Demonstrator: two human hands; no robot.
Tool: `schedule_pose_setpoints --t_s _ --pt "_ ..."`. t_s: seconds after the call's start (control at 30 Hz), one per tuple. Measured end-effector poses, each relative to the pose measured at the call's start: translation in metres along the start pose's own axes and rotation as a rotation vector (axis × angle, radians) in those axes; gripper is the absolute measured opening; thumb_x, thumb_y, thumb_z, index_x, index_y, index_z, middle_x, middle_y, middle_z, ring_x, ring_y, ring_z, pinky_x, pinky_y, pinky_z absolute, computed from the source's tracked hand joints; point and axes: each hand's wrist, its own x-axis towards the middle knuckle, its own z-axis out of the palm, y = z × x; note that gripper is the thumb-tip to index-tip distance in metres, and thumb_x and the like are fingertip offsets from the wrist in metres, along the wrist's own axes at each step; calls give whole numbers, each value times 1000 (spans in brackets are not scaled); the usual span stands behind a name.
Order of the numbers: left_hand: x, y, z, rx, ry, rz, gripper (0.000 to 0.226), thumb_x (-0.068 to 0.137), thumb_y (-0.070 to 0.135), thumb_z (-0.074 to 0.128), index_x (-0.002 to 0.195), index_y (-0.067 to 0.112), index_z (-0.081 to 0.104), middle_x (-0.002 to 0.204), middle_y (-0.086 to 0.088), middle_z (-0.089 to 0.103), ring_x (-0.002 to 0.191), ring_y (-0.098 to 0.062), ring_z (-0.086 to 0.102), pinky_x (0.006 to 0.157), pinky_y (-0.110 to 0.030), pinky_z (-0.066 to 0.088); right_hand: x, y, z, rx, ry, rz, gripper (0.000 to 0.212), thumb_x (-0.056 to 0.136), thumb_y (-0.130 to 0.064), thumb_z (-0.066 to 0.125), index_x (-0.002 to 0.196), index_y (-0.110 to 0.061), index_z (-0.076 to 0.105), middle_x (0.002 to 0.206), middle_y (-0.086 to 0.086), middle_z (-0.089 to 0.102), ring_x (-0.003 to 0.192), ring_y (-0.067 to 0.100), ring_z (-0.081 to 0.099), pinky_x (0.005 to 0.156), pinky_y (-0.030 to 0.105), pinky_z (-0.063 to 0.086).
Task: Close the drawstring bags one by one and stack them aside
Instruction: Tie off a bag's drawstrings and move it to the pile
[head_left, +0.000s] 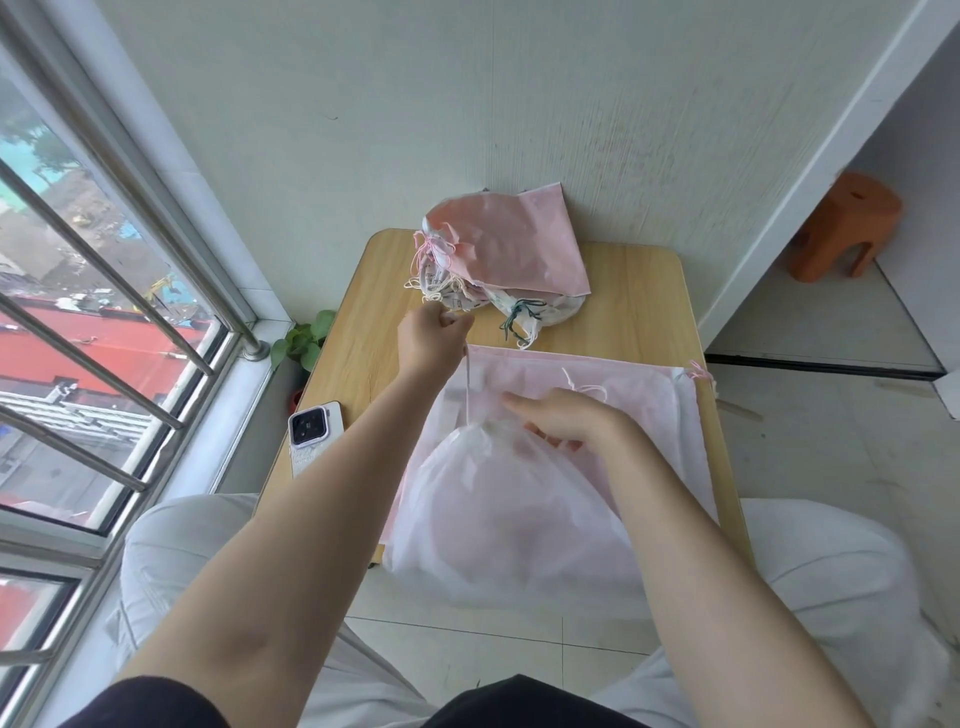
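Observation:
A white translucent drawstring bag (498, 514) lies at the near edge of the small wooden table (363, 322), its mouth gathered tight. My left hand (431, 338) grips the bag's white drawstring (468, 389) and holds it taut, pulled up and away from the mouth. My right hand (566, 418) rests on the bag beside the gathered mouth, fingers fairly straight. Under it lies a flat pink drawstring bag (639, 384), mouth open. At the table's far end sits a pile of closed bags (498, 260) with a pink one on top.
A white phone (314, 436) lies at the table's left edge. A window with metal bars (119, 322) is on the left, with a small green plant (304, 340) below it. An orange stool (844, 228) stands at the right. My knees flank the table.

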Motion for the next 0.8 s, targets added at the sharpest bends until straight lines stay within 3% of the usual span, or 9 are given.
schedule_pose_setpoints --t_s 0.13,0.23,0.37,0.47,0.53,0.6,0.67,0.73,0.8 --pt "-5 11 6 -62 -17 -12 21 86 19 63 73 8 51 57 -9 63 35 -1 43 51 -26 37 6 -3 13 233 22 29 82 62 -87 50 100 -17 69 98 3 72 87 25 68 81 38 54" --pt "-9 15 8 -111 -22 -23 31 87 22 66 65 10 47 54 -6 62 45 -10 52 57 -30 44 9 -7 19 285 43 42 87 54 -85 55 106 -17 66 100 4 71 86 25 69 72 33 53" --pt "-12 16 10 -138 -23 -23 36 86 22 68 61 15 42 57 -5 61 58 -19 57 62 -33 47 11 -12 22 384 80 -100 24 84 -36 67 78 -12 67 74 -2 64 64 12 59 62 20 47" --pt "-10 14 3 12 -82 26 29 86 32 71 97 12 53 91 -2 60 81 -16 56 67 -28 43 7 -13 19 462 224 -153 16 89 -19 62 81 -10 71 66 -1 57 55 11 48 49 15 40" --pt "-7 6 -6 212 -193 70 68 85 38 72 137 12 36 112 -4 57 96 -19 57 74 -31 47 6 -12 15 504 295 -168 18 90 -18 61 80 -9 73 66 -1 57 57 12 47 56 21 41" --pt "-6 -4 -13 394 -166 148 86 86 34 70 151 20 16 120 -9 55 102 -26 57 79 -40 53 7 -10 12 516 331 -179 19 89 -19 62 75 -13 73 66 -2 59 57 12 48 61 24 42" --pt "-9 -13 -17 570 11 255 78 84 29 68 148 26 25 119 -11 48 104 -27 50 82 -40 49 7 -9 10 528 348 -189 18 89 -18 62 74 -14 72 68 -2 61 56 11 47 61 23 42" --pt "-16 -15 -20 696 122 297 43 85 32 64 124 21 52 109 -8 47 98 -27 49 77 -35 43 8 -9 10 552 355 -201 16 89 -17 62 79 -11 74 69 -1 61 56 10 46 59 22 42" --pt "-20 -14 -19 765 -64 158 34 91 47 53 87 16 63 91 -2 53 79 -23 55 63 -28 42 8 -9 11 564 356 -210 16 90 -17 62 84 -9 75 69 0 62 56 10 45 58 20 41"
